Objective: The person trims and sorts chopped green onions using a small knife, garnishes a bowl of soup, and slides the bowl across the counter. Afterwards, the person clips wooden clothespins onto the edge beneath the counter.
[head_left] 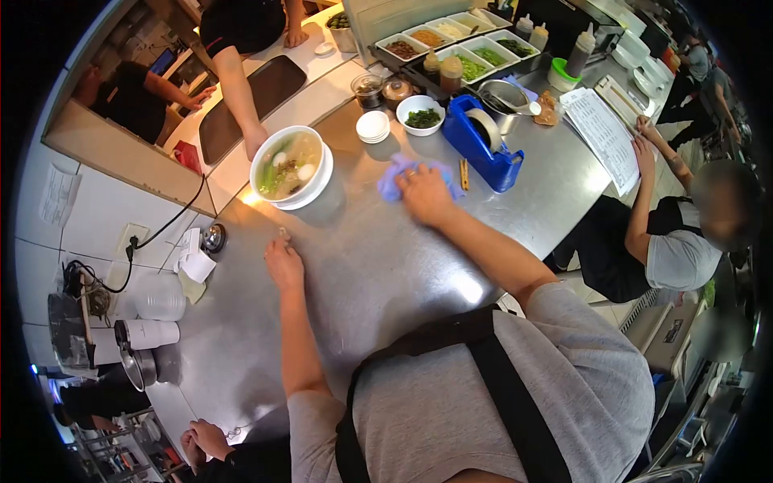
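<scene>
My right hand presses down on a crumpled purple cloth on the steel counter, its fingers bent over the fabric. To the left, my left hand rests on the counter with loosely bent fingers, apart from one another, and holds nothing that I can see. Beyond it, a white bowl of soup with greens and pale round pieces sits on a white plate. Another person's hand reaches through the opening and touches the bowl's far rim.
A blue tape dispenser stands right of the cloth, beside a clothespin. Small white dishes, a bowl of greens and topping trays lie beyond. A co-worker's hands touch a printed sheet. A call bell stands left.
</scene>
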Demonstrator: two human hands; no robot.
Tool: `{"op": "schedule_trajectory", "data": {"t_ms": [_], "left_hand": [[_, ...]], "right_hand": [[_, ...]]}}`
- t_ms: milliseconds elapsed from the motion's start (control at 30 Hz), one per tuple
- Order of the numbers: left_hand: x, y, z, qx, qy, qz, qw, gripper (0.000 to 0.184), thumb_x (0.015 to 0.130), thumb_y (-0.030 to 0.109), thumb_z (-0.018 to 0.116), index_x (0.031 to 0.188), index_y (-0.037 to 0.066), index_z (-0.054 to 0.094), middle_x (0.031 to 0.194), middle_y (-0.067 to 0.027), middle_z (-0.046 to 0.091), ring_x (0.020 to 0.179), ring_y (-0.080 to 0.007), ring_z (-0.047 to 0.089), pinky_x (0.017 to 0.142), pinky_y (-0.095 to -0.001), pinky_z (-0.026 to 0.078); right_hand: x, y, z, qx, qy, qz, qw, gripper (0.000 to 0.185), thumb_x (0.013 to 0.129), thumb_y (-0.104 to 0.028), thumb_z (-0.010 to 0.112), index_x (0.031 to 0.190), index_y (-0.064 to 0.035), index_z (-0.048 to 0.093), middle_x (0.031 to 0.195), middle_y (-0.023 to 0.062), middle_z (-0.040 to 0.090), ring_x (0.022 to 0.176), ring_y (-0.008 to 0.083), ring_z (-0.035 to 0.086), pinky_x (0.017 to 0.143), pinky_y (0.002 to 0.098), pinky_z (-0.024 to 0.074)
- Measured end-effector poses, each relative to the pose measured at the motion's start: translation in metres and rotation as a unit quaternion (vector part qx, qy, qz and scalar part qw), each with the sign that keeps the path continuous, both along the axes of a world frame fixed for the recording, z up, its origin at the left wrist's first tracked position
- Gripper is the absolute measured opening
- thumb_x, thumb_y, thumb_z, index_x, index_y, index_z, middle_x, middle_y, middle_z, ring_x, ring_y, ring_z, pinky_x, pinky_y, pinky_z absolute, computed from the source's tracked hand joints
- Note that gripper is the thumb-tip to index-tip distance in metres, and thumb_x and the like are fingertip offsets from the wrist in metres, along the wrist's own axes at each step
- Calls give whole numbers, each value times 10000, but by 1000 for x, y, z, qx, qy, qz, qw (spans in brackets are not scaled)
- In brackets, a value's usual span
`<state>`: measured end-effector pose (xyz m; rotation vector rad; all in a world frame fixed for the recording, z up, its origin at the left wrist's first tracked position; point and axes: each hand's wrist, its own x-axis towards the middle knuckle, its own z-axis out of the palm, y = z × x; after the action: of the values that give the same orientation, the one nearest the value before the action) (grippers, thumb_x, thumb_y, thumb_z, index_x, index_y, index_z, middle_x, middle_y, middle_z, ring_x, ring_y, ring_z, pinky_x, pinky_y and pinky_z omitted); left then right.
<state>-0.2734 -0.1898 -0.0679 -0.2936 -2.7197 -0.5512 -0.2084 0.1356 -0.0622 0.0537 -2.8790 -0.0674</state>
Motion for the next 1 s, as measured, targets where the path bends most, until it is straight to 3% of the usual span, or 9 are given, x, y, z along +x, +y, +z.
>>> {"op": "schedule_trajectory", "data": {"t_ms": [100, 200, 267, 333, 433, 567, 700, 867, 1000], "left_hand": [[45, 22, -3, 27, 6, -49, 998, 267, 743, -8, 535, 984, 62, 626, 936, -145, 595, 853, -299, 555, 780, -388, 444], [87, 34, -7, 122, -48, -27, 991, 326, 748, -11, 541, 1057, 66, 608, 913, -113, 595, 737, -218, 557, 696, -326, 458], [120, 46, -4, 190, -110, 2, 976, 362, 746, 2, 543, 1101, 65, 589, 901, -116, 594, 710, -215, 561, 676, -315, 464], [159, 64, 15, 235, -181, 27, 954, 394, 739, 28, 541, 1131, 57, 568, 891, -148, 591, 738, -267, 575, 700, -339, 471], [206, 96, 21, 210, -226, 2, 951, 411, 743, 32, 547, 1153, 57, 546, 924, -157, 584, 777, -281, 578, 720, -345, 473], [237, 142, 22, 202, -196, -42, 959, 419, 739, 32, 536, 1156, 74, 538, 1013, -175, 550, 855, -311, 574, 754, -382, 471], [244, 175, 25, 171, -191, -42, 966, 413, 743, 43, 534, 1155, 73, 528, 980, -177, 539, 855, -356, 561, 750, -399, 469], [201, 170, 25, 56, -51, 68, 995, 396, 757, 48, 552, 1153, 68, 531, 999, -177, 539, 878, -368, 558, 742, -431, 472], [164, 150, 16, -39, -70, 116, 990, 359, 773, 55, 549, 1131, 86, 557, 985, -159, 552, 884, -340, 568, 732, -438, 478]], "right_hand": [[34, -30, 14, -87, 59, 109, 989, 266, 807, -165, 495, 1040, -96, 602, 1049, 96, 594, 975, 278, 543, 780, 427, 442], [37, -16, 29, -318, 16, 184, 930, 276, 794, -150, 503, 1035, -51, 596, 953, 113, 621, 830, 276, 599, 721, 424, 474], [26, 28, 15, -91, 120, 120, 981, 230, 778, -127, 526, 963, -10, 596, 868, 138, 627, 726, 265, 622, 624, 378, 505], [33, 58, 41, -77, -34, -43, 996, 203, 822, -94, 476, 982, -22, 577, 1065, 193, 578, 881, 307, 609, 677, 402, 527], [42, 94, 0, -10, 13, -49, 999, 165, 824, -104, 469, 921, -20, 572, 977, 191, 584, 811, 298, 627, 607, 396, 530], [85, 90, 3, -90, -24, 33, 995, 124, 812, -89, 474, 862, -9, 555, 907, 184, 578, 746, 306, 633, 577, 403, 526], [100, 103, 12, -136, -13, 58, 989, 116, 799, -62, 478, 869, -14, 557, 894, 181, 588, 714, 311, 639, 564, 402, 525], [46, 109, 19, -130, 21, 43, 990, 135, 813, -54, 464, 919, -24, 541, 803, 172, 599, 662, 316, 639, 562, 403, 527], [29, 107, 8, -110, 40, 82, 990, 143, 818, -66, 468, 948, -35, 519, 752, 149, 597, 654, 310, 634, 552, 393, 521]]}}
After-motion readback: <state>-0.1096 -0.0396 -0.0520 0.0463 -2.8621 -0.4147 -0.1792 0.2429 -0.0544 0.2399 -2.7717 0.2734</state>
